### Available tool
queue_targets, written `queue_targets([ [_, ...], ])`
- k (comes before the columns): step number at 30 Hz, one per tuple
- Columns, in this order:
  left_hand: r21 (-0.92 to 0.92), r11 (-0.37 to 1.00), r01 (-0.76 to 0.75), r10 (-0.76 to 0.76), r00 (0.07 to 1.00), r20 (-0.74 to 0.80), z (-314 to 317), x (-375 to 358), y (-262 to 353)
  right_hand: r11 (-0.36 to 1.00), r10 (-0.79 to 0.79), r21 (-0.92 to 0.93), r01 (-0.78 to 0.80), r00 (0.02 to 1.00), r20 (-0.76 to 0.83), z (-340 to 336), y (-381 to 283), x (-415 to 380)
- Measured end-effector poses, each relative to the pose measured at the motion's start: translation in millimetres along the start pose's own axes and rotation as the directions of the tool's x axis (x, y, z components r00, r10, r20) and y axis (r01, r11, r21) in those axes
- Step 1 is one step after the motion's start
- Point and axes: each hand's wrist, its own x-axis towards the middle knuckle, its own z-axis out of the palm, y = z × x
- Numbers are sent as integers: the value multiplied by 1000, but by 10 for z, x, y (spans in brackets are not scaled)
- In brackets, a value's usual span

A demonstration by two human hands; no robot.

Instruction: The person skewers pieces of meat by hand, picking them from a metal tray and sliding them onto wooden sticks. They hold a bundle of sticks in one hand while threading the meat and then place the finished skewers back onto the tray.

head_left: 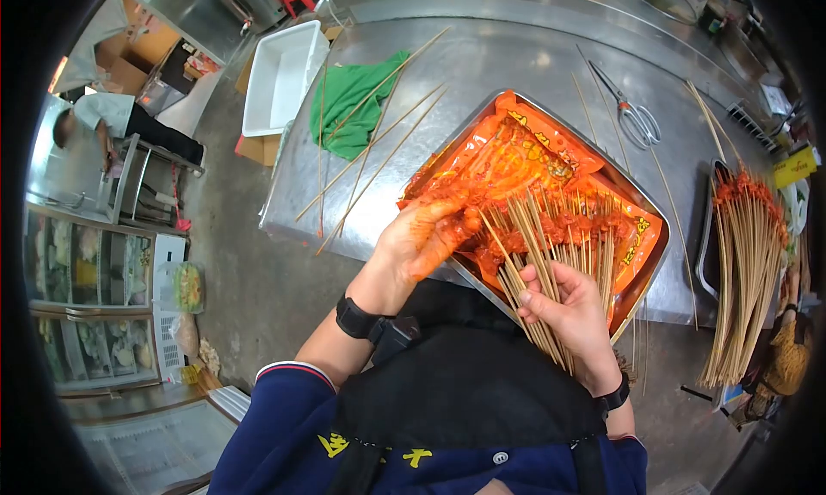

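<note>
My right hand (566, 310) is closed around a bundle of bamboo skewers (532, 237), over the near side of a metal tray (637, 178). Red-sauced meat pieces (508, 245) sit on the skewers' far ends. Smeared with red sauce, my left hand (430, 230) is beside those meat ends at the tray's left corner, its thumb apart from the fingers. Whether its fingertips touch the meat is hard to see. Orange printed plastic packaging (529, 151) with red sauce on it lines the tray. More meat skewers (602, 237) lie in the tray, right of the bundle.
Loose skewers (383, 168) lie across the steel table (482, 60) and a green cloth (357, 103). Scissors (632, 116) rest beyond the tray. A second tray (707, 237) at right bears many meat skewers (742, 280). A white bin (280, 77) stands left; a person (107, 125) bends farther off.
</note>
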Motion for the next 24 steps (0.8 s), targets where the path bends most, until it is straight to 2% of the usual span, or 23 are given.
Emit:
queue_targets([
  [3, 9, 1000, -29, 29, 1000, 9, 67, -48, -18, 1000, -4, -29, 4, 1000, 20, -8, 3, -1],
  [5, 66, 998, -1, -4, 997, 74, 44, -51, -17, 1000, -3, -27, 4, 1000, 20, -6, 8, 0],
  [9, 78, 997, 19, -27, 994, 104, 46, -83, -8, 1000, 1, -25, -1, 1000, 6, -10, 4, -10],
  [11, 114, 991, -71, 60, 994, 91, 39, -69, -21, 999, 3, -32, -2, 1000, 19, -7, -2, -11],
  [12, 114, 991, -69, 59, 994, 91, 80, -69, -32, 999, 3, -41, -2, 1000, 30, -13, -4, -15],
  [14, 174, 979, -111, 112, 994, 3, 188, -76, -30, 999, 7, -42, -6, 1000, 26, -20, 1, -15],
  [17, 258, 958, -125, 104, 990, 93, 135, -66, -17, 999, 12, -42, -11, 1000, 18, -17, 2, -13],
  [20, 347, 926, -147, 121, 988, 97, 188, -101, -55, 999, 20, -29, -20, 1000, -1, -6, -19, -25],
  [24, 222, 972, -77, 72, 997, 29, 146, -103, -144, 999, 35, 20, -35, 999, -24, -12, -5, -27],
])
